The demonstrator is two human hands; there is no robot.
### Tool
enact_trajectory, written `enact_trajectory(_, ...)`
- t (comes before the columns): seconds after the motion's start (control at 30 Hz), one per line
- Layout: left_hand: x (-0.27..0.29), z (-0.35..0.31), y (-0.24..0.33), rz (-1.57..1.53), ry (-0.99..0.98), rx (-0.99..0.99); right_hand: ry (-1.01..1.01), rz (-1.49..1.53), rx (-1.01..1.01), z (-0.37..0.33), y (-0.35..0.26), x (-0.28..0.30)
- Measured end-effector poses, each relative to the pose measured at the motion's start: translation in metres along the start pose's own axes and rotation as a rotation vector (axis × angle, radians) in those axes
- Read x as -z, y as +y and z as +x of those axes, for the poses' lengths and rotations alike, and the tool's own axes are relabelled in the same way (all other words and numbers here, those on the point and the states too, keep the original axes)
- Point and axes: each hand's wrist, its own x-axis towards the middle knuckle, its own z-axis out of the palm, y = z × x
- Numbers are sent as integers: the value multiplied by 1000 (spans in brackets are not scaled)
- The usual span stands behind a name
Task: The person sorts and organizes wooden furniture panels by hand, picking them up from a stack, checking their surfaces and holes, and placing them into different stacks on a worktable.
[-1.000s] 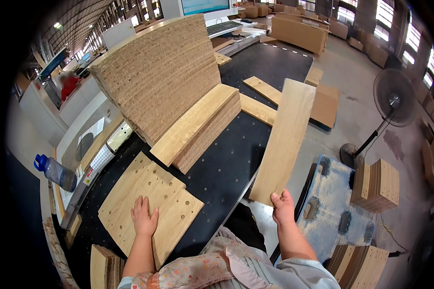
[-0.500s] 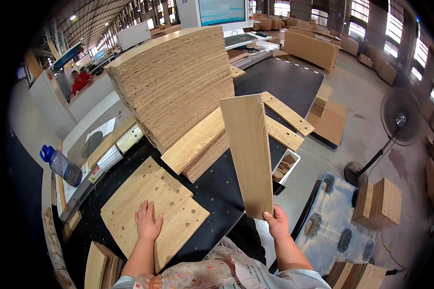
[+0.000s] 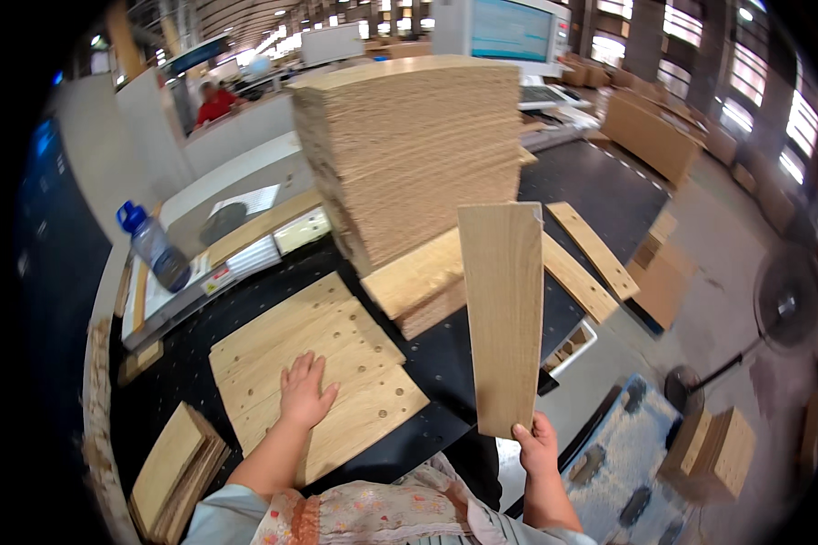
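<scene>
A long, narrow wooden board (image 3: 503, 318) stands nearly upright in my right hand (image 3: 538, 442), which grips its lower right corner with the thumb on the face. My left hand (image 3: 305, 391) lies flat, fingers spread, on drilled wooden panels (image 3: 364, 413) placed side by side on the black table (image 3: 441, 363). Round holes dot these panels. Behind them rises a tall stack of boards (image 3: 418, 154), with a lower board pile (image 3: 427, 277) along its front. The held board hides part of that pile.
Two drilled strips (image 3: 593, 250) lie right of the held board. A small board stack (image 3: 177, 472) sits at the near left, a blue-capped bottle (image 3: 157, 250) beyond it. Rightward are a blue pallet (image 3: 623, 454), more stacked boards (image 3: 711, 450) and a standing fan (image 3: 784, 304).
The view has swung left, so the surroundings appear shifted right. The board in my right hand now stands straighter. My left hand stays on the panels, its fingers a little more spread.
</scene>
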Motion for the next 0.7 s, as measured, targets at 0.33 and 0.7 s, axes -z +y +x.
enact_trajectory(0.33, -4, 0, 1, -37, 8, -5, -208, 305, -6, 5, -4, -20)
enact_trajectory(0.7, -2, 4, 3, -60, 8, -13, 189, 488, 46, 34, -15, 10)
